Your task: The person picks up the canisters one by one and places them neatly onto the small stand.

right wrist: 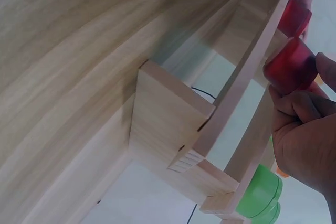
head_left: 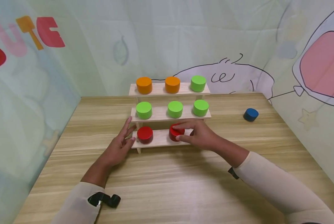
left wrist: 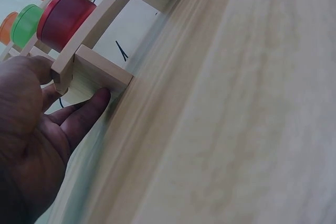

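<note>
A three-tier wooden rack (head_left: 158,142) bears round blocks. My right hand (head_left: 201,134) pinches a red round block (head_left: 176,133) at the middle of the lowest tier; in the right wrist view thumb and fingers hold that red block (right wrist: 290,67). Whether it touches the board is unclear. Another red block (head_left: 145,135) sits at this tier's left end. My left hand (head_left: 118,147) rests against the rack's left end, fingers extended; in the left wrist view its fingertips (left wrist: 101,97) touch the side support.
Green blocks (head_left: 175,109) line the middle tier. The top tier bears two orange blocks (head_left: 144,85) and one green block (head_left: 198,83). A blue round block (head_left: 250,114) lies on the wooden table (head_left: 167,186) to the right. Printed cloth (head_left: 155,40) hangs behind.
</note>
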The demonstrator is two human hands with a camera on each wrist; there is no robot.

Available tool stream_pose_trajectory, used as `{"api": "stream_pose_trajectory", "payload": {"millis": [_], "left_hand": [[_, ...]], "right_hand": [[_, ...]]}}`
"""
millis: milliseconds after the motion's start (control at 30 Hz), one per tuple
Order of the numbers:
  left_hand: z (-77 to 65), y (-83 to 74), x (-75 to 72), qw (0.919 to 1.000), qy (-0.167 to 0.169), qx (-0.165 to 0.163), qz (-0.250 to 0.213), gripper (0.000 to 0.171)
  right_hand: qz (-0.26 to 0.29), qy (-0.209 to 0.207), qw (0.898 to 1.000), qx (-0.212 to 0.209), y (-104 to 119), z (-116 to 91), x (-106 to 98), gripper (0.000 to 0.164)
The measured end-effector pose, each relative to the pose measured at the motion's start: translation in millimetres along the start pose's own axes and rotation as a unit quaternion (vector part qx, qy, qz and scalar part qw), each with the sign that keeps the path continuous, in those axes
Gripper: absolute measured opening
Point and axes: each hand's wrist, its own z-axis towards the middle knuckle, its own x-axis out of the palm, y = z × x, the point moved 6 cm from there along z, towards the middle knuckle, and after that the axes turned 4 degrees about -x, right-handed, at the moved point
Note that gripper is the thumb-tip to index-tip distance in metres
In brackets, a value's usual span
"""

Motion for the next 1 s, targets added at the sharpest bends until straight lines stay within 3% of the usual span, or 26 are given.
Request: {"api": "stream_pose_trajectory", "payload": {"millis": [300, 600, 867, 1000], "left_hand": [[-0.2, -1.8, 1.0, 1.0000, 0.002, 0.005, 0.002, 0.088], [-0.8, -2.0, 1.5, 1.0000, 0.001, 0.005, -0.003, 0.089], [-1.1, -1.3, 1.0, 1.0000, 0.002, 0.005, -0.007, 0.088], [-0.6, 0.1, 1.5, 1.0000, 0.002, 0.002, -0.006, 0.088]], "right_hand": [[-0.029, 0.015, 0.999, 0.017, -6.9, 0.2, 4.8, 0.048], [-0.009, 0.014, 0.999, 0.037, -5.9, -2.7, 2.9, 0.051], [-0.019, -0.013, 1.000, 0.009, 3.6, -14.7, -16.1, 0.049], [-0.028, -0.020, 0.999, 0.014, 4.1, -24.8, -29.9, 0.048]]}}
